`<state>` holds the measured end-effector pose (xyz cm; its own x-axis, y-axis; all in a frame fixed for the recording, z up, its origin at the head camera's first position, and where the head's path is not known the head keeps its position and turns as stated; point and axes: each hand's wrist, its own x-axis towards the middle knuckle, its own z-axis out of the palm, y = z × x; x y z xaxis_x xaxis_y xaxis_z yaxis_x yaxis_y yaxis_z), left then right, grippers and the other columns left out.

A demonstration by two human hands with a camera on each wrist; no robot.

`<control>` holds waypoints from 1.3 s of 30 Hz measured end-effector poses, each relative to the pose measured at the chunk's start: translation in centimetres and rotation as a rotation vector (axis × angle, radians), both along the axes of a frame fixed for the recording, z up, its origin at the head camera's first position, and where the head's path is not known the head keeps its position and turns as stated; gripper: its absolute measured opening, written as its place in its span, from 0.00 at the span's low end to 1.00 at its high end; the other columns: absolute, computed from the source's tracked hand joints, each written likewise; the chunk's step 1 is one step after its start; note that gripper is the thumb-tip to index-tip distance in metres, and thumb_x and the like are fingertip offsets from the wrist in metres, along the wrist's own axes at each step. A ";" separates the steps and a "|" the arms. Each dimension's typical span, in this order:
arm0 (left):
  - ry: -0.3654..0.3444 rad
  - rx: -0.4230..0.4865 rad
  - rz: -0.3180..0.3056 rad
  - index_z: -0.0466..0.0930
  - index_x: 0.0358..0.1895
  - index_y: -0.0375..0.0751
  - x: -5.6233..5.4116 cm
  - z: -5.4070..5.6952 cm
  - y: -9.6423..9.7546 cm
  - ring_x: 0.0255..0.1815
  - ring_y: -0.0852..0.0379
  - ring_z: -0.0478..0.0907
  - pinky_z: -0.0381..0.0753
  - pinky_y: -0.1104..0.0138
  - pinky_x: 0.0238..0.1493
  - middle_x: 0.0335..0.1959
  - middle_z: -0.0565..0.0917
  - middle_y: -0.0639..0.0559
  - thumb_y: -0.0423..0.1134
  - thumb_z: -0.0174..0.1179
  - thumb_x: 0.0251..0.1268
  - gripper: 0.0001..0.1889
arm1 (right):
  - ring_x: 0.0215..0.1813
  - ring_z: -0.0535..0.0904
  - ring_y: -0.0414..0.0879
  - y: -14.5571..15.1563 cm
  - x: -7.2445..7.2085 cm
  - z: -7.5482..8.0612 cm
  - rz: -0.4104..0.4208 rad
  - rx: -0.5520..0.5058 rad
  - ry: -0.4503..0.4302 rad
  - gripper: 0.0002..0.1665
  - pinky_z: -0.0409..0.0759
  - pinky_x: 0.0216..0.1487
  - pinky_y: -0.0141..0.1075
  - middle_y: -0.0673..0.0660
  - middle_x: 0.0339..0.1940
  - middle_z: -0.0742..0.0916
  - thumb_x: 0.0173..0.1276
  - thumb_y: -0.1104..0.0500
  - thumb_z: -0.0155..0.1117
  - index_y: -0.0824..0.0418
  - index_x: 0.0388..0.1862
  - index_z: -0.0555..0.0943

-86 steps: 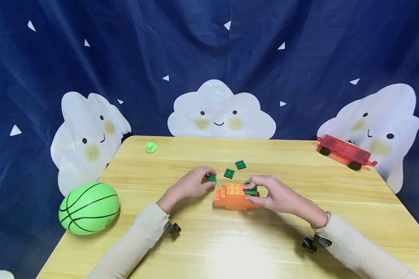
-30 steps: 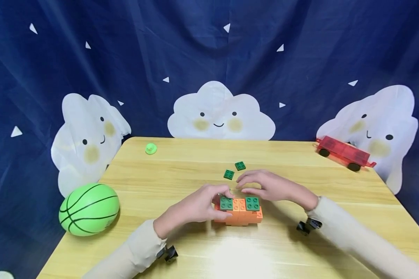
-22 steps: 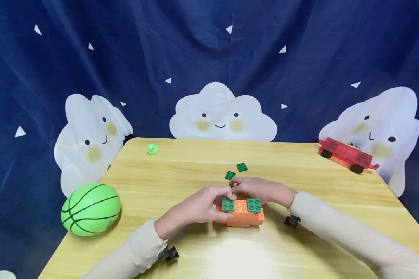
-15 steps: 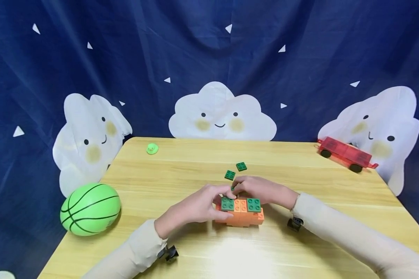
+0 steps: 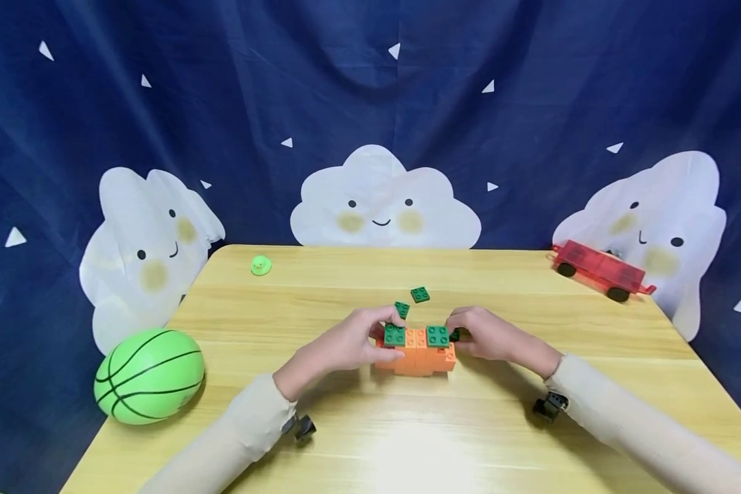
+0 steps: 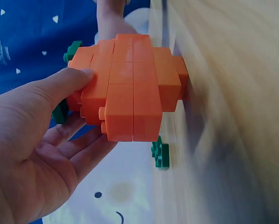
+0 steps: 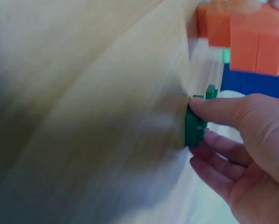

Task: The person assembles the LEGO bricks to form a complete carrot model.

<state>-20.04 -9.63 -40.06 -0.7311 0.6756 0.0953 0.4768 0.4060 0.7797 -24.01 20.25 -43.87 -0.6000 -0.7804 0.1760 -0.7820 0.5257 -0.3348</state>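
My left hand [image 5: 346, 341] grips the left end of an orange build of stacked toy bricks [image 5: 415, 360], thumb on the near side and fingers behind. Two square green bricks sit on top, a left one [image 5: 394, 335] beside the left fingertips and a right one [image 5: 437, 335]. Just off the build's right end, my right hand [image 5: 490, 334] pinches another green brick [image 7: 192, 126] between thumb and fingers, studs toward the palm. That brick is low by the table; whether it touches the wood I cannot tell. The left wrist view shows the orange build's stepped side [image 6: 125, 84].
Two loose green bricks lie behind the build, a nearer one [image 5: 401, 309] partly behind the left fingers and a farther one [image 5: 420, 294]. A green ball [image 5: 149, 376] sits at the left edge, a small green duck [image 5: 261, 265] at back left, a red wheeled cart [image 5: 599, 269] at back right.
The green brick from my left hand is now on the build, which that hand grips. My right hand left its brick on top, reached behind the build, and moved right with another green brick.
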 end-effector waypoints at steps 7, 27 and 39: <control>0.017 -0.022 0.017 0.79 0.55 0.47 -2.0 0.1 0.3 0.30 0.59 0.74 0.79 0.68 0.34 0.42 0.84 0.54 0.40 0.72 0.65 0.18 | 0.43 0.85 0.48 1.1 -0.4 0.0 -0.024 -0.011 -0.016 0.11 0.87 0.44 0.40 0.56 0.41 0.89 0.60 0.70 0.75 0.62 0.41 0.87; 0.122 -0.035 0.014 0.78 0.55 0.44 -2.9 0.0 0.7 0.31 0.63 0.76 0.81 0.69 0.38 0.46 0.86 0.53 0.40 0.71 0.66 0.17 | 0.47 0.89 0.49 -2.3 0.5 7.7 0.082 -0.369 0.102 0.08 0.88 0.46 0.34 0.56 0.46 0.92 0.59 0.66 0.77 0.56 0.37 0.91; 0.114 -0.025 0.008 0.78 0.52 0.45 -3.5 -0.4 0.8 0.32 0.62 0.82 0.83 0.72 0.36 0.43 0.87 0.53 0.40 0.72 0.65 0.16 | 0.48 0.89 0.49 -3.8 0.7 7.0 0.075 -0.242 0.064 0.06 0.88 0.47 0.39 0.56 0.46 0.91 0.62 0.64 0.76 0.59 0.38 0.91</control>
